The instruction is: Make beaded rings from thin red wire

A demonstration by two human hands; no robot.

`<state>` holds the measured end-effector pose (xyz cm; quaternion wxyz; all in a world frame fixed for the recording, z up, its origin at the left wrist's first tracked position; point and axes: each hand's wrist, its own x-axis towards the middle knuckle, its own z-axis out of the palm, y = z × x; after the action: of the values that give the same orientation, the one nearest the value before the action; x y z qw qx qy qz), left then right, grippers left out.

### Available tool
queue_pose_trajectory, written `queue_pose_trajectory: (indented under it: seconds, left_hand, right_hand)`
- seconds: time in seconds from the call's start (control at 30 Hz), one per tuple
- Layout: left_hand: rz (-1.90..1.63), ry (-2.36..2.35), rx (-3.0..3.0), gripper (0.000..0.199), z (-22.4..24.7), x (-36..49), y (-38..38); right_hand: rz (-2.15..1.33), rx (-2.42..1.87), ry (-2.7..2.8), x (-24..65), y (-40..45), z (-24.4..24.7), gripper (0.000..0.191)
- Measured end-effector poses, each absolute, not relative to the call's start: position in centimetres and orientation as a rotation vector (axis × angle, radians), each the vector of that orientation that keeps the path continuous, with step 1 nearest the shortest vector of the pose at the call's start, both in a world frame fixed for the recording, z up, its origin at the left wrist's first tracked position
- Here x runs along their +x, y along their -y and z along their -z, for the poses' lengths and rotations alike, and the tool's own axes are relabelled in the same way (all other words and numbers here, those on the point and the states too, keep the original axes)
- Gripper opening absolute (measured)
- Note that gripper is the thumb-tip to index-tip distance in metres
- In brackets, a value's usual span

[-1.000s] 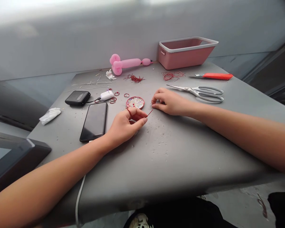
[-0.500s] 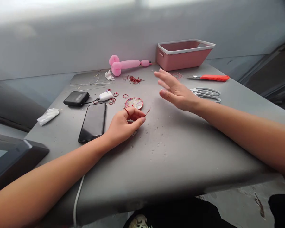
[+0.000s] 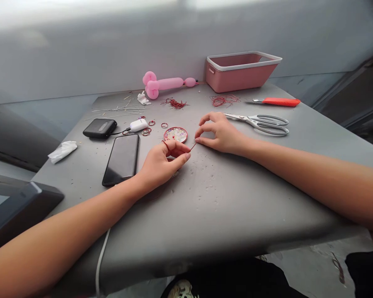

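Note:
Thumb and fingertips of my left hand (image 3: 164, 163) pinch a short red cord (image 3: 193, 147), which slants up and to the right out of the grip. A loop of red cord also goes round one of its fingers. At the cord's free end is my right hand (image 3: 222, 133), its thumb and index finger closed on the tip and the other fingers curled loosely. Just behind the left fingertips sits a small round red-rimmed dish (image 3: 187, 138) of pale and purple beads, partly covered by that hand. Grey-handled scissors (image 3: 251, 120) lie behind my right hand.
A phone (image 3: 121, 159), a black box (image 3: 100, 128) and a white cabled device (image 3: 138, 125) lie left. Farther back are red cord pieces (image 3: 175, 103), tangled red cord (image 3: 224, 100), a pink balloon figure (image 3: 169, 84), a pink basket (image 3: 240, 78) and a red-handled cutter (image 3: 281, 102).
My right hand has come down and left from its raised, spread pose and closed on the cord's free end. My left hand has kept its place and its pinch.

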<state>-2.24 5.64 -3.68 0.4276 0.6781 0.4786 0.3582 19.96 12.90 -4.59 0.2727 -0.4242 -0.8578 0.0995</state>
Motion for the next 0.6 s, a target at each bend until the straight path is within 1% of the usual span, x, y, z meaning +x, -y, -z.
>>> queue_pose_trajectory:
  seconds: [0.3, 0.47, 0.6]
  left_hand:
    - [-0.868, -1.205, 1.668, 0.023, 3.16, -2.24, -5.46]
    - [-0.882, -1.214, 1.687, 0.022, 3.33, -2.32, -5.44]
    - [-0.892, -1.197, 1.703, 0.021, 3.61, -2.25, -5.58]
  right_hand:
    - [-0.296, -1.195, 2.417, 19.36, -13.02, 4.07, 0.011]
    - [-0.251, -1.076, 2.249, 19.97, -12.85, 4.22, 0.018]
    - [-0.235, -0.989, 2.111, 20.13, -12.58, 4.09, 0.012]
